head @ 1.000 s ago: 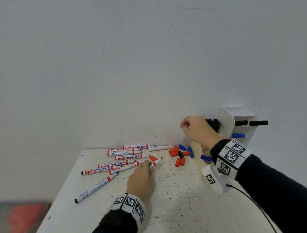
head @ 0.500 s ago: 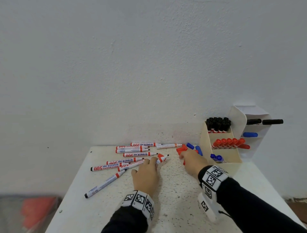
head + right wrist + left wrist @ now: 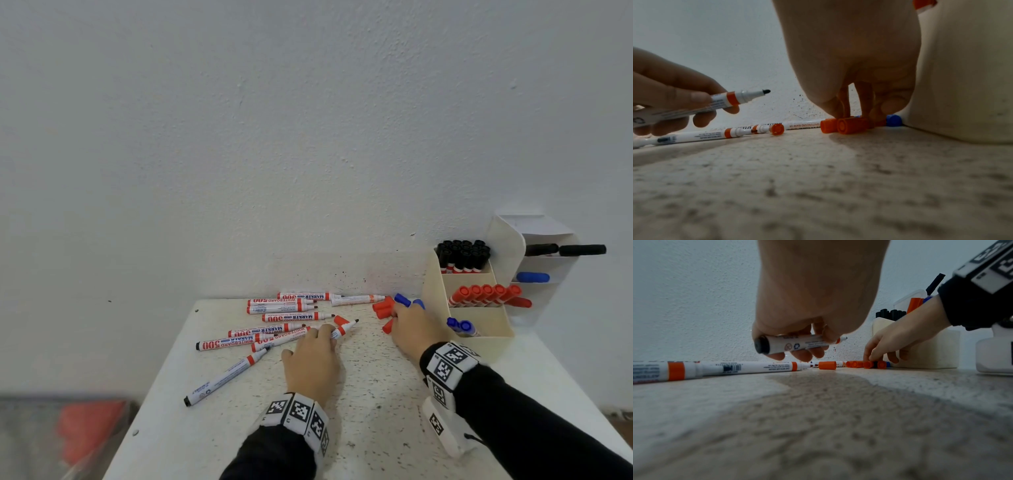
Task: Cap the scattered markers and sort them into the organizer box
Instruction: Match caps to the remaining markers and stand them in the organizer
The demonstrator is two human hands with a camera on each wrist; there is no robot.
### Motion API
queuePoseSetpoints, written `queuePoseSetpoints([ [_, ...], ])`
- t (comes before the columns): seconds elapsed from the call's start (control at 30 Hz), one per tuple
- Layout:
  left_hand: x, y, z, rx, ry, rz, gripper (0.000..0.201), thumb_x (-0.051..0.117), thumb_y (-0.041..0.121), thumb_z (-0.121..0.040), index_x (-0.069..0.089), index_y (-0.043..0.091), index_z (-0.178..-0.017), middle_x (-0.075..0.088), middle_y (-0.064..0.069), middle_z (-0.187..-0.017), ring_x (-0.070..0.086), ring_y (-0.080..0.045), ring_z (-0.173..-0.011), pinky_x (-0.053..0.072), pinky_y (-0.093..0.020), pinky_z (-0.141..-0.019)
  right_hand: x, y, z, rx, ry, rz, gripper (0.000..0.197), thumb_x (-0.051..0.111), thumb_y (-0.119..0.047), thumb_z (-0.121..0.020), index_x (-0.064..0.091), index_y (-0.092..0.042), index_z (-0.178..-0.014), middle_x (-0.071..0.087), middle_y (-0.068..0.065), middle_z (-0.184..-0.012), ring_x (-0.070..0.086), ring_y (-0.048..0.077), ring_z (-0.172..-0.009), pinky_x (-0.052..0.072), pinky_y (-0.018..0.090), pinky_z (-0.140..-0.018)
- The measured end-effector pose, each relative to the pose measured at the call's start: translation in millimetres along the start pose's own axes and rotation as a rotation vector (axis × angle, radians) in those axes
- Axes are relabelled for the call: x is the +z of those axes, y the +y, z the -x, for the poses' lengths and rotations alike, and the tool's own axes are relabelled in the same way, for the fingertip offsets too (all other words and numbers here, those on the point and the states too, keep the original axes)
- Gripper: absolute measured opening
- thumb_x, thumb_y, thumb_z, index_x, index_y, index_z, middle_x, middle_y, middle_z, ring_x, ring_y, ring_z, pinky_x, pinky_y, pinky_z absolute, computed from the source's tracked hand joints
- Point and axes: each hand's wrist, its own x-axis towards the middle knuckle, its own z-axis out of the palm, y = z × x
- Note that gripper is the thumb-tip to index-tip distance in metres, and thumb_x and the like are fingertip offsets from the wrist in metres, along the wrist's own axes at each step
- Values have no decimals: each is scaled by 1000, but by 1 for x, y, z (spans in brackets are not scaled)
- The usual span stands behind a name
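Observation:
My left hand (image 3: 329, 334) holds an uncapped black-tipped marker (image 3: 344, 329) just above the white table (image 3: 376, 411); the left wrist view shows the fingers (image 3: 797, 353) curled round its barrel (image 3: 795, 344). My right hand (image 3: 399, 313) reaches down into a cluster of loose orange caps (image 3: 383, 308) beside the cream organizer (image 3: 496, 346). Its thumb and fingertips (image 3: 838, 107) close on a small black cap (image 3: 875, 364) that is mostly hidden among the orange caps (image 3: 851, 127). Several uncapped markers (image 3: 284, 317) lie to the left.
The organizer holds black-capped markers (image 3: 462, 255), orange-capped ones (image 3: 486, 294) and two blue ones (image 3: 460, 325). Behind it, a white holder (image 3: 548, 236) carries more markers. Blue caps (image 3: 402, 299) lie by the organizer. One marker (image 3: 222, 378) lies near the table's left edge.
My right hand has come down from the organizer's black compartment to the pile of caps. The left hand has kept hold of its marker, almost in place.

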Motion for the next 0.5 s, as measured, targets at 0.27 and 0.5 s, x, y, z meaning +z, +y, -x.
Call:
queuePoseSetpoints([
  [0.27,-1,1,0,3,-1,11,37,28,26,-101,33,25,-138,48,3,-133,44,-17,-124,28,-44,-106,-9,-1,5,-65,210,-115,17,41,-16,-94,50,-14,-109,55,6,-108,55,19,-83,46,29,-66],
  [0.5,0,1,0,-12,-3,7,36,31,26,-101,33,24,-137,48,3,-132,45,-17,-124,29,-45,-107,-13,-18,27,-209,193,-370,35,44,-18,-93,43,-19,-128,49,7,-116,52,20,-93,47,28,-75],
])
